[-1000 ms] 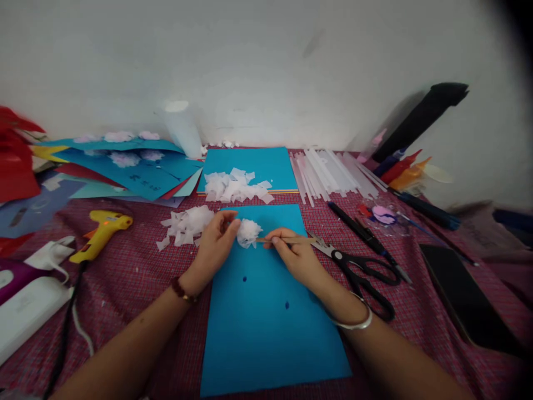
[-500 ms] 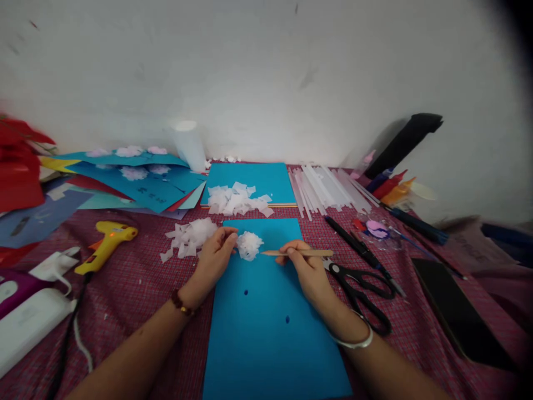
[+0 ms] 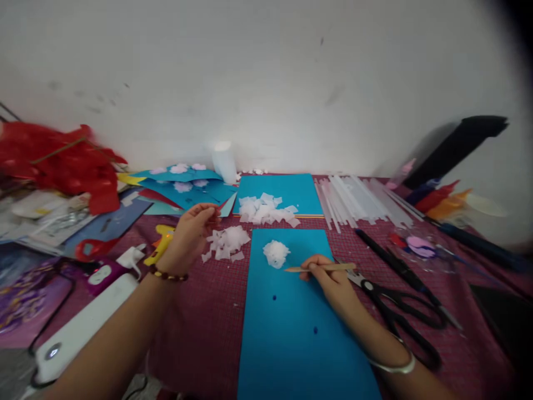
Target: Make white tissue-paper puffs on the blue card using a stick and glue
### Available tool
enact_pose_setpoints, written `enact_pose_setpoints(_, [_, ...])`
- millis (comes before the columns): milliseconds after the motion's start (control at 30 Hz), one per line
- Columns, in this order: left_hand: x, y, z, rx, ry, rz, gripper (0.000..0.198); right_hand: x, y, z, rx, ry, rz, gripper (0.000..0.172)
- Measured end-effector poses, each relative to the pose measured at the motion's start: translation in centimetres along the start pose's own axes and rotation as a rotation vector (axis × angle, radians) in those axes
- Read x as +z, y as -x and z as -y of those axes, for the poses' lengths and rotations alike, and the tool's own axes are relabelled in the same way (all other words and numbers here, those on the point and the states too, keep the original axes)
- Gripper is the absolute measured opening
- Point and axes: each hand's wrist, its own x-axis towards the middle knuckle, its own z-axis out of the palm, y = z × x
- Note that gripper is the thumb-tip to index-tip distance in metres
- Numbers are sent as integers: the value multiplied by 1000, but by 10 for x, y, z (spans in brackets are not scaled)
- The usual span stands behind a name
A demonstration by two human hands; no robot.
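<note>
Now the right hand [image 3: 333,280] pinches a thin wooden stick [image 3: 320,268], tip aimed at the fluffy white tissue-paper puff [image 3: 276,253] near the top of the bright blue card sheet [image 3: 291,328]. The left hand [image 3: 189,233] hovers, fingers curled, beside the loose heap of white tissue squares [image 3: 227,243]. I can't tell if it grips anything. Black-handled scissors [image 3: 400,311] lie just right.
</note>
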Motion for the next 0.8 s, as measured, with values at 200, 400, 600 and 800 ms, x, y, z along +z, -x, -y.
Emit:
enact_pose_setpoints(200, [-43,-1,7,62,-368,71,14,0,-1,4,21,26,62,21])
enact_pose_setpoints(400, [-34,-4,33,165,-638,61,6,0,-1,0,26,47,62,23])
enact_pose_setpoints(600, [-32,-20,36,134,-630,16,12,1,0,4,23,32,42,21])
enact_pose_setpoints(800, [-43,-3,14,58,-447,49,21,0,0,2,-12,27,48,18])
